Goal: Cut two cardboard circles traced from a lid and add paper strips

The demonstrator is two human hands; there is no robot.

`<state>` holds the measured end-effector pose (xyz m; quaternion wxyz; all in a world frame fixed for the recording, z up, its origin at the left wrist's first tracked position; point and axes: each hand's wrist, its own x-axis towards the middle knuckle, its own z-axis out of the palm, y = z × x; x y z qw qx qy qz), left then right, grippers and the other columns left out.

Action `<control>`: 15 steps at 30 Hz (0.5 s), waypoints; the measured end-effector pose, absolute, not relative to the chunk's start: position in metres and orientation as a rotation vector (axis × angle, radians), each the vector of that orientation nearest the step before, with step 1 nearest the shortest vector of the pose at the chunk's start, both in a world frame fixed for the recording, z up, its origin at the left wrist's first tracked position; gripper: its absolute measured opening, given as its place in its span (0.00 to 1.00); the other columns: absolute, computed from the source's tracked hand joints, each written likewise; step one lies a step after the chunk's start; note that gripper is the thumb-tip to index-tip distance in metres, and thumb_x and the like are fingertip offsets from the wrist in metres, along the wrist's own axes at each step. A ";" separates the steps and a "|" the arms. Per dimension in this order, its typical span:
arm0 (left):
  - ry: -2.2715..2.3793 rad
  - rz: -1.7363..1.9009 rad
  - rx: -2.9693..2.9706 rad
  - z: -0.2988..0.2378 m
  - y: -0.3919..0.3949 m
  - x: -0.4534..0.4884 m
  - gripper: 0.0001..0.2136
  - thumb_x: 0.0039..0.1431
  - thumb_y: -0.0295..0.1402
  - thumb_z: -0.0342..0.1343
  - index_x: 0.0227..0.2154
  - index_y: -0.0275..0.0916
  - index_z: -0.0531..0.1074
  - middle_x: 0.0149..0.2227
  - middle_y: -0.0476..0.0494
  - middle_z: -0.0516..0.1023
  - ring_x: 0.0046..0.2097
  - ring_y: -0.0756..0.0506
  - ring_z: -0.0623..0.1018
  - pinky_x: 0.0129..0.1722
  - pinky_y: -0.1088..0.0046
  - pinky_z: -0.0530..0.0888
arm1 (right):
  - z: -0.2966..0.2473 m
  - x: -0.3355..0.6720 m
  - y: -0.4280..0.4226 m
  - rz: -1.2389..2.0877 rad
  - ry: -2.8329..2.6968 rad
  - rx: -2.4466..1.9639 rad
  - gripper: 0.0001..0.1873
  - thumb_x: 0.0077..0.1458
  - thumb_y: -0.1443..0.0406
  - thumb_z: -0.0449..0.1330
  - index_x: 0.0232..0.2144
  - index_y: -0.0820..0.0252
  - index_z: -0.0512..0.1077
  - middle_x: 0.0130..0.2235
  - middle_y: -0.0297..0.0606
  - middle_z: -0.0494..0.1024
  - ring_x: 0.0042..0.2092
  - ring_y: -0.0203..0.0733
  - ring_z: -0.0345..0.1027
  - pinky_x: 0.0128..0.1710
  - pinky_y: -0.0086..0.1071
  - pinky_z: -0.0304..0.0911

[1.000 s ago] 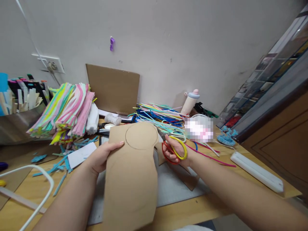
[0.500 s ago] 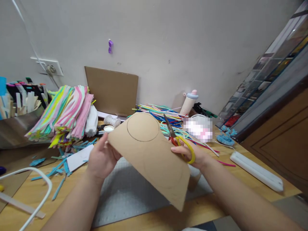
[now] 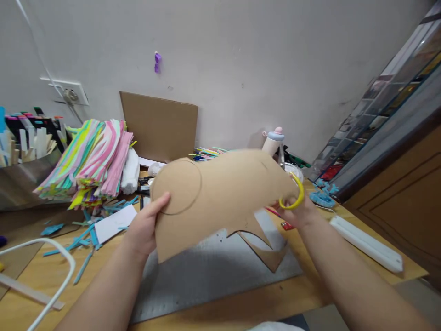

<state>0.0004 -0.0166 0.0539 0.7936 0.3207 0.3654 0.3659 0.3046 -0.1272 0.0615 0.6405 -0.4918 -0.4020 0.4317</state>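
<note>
We hold one cardboard sheet (image 3: 220,193) up between our hands, above the grey mat (image 3: 213,276), with its long axis running left to right. Our left hand (image 3: 146,225) pinches the end that bears the one pencilled circle. Our right hand (image 3: 299,215), closed on one pair of scissors (image 3: 302,193), is at the opposite end.

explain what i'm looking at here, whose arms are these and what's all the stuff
It is a view from a camera worn on a person's head, looking down at their own bare hands; there is no machine. The left hand grips a brown cardboard sheet with a drawn circle, lifted above a grey cutting mat. The right hand holds yellow-handled scissors at the sheet's right edge. On the wooden table lie a stack of pastel pipe cleaners and blue snippets.
</note>
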 end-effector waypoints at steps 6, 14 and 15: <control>0.469 0.983 0.761 0.043 -0.037 0.025 0.15 0.63 0.34 0.51 0.52 0.42 0.71 0.48 0.46 0.80 0.46 0.45 0.79 0.39 0.71 0.76 | 0.030 0.228 -0.136 1.018 -0.799 -1.070 0.18 0.44 0.55 0.69 0.32 0.55 0.68 0.37 0.37 0.75 0.30 0.39 0.67 0.27 0.31 0.64; 0.389 0.778 0.735 0.036 -0.053 0.029 0.15 0.59 0.36 0.55 0.48 0.43 0.75 0.50 0.45 0.79 0.53 0.39 0.75 0.44 0.66 0.75 | 0.027 0.206 -0.129 1.062 -0.697 -1.039 0.17 0.45 0.64 0.67 0.40 0.53 0.70 0.40 0.35 0.78 0.43 0.47 0.72 0.44 0.37 0.66; 0.411 0.826 0.684 0.041 -0.048 0.023 0.14 0.58 0.38 0.55 0.46 0.44 0.76 0.48 0.47 0.80 0.53 0.40 0.75 0.44 0.66 0.75 | 0.029 0.213 -0.131 1.086 -0.714 -1.038 0.18 0.44 0.64 0.68 0.40 0.54 0.71 0.40 0.36 0.78 0.43 0.48 0.72 0.43 0.38 0.66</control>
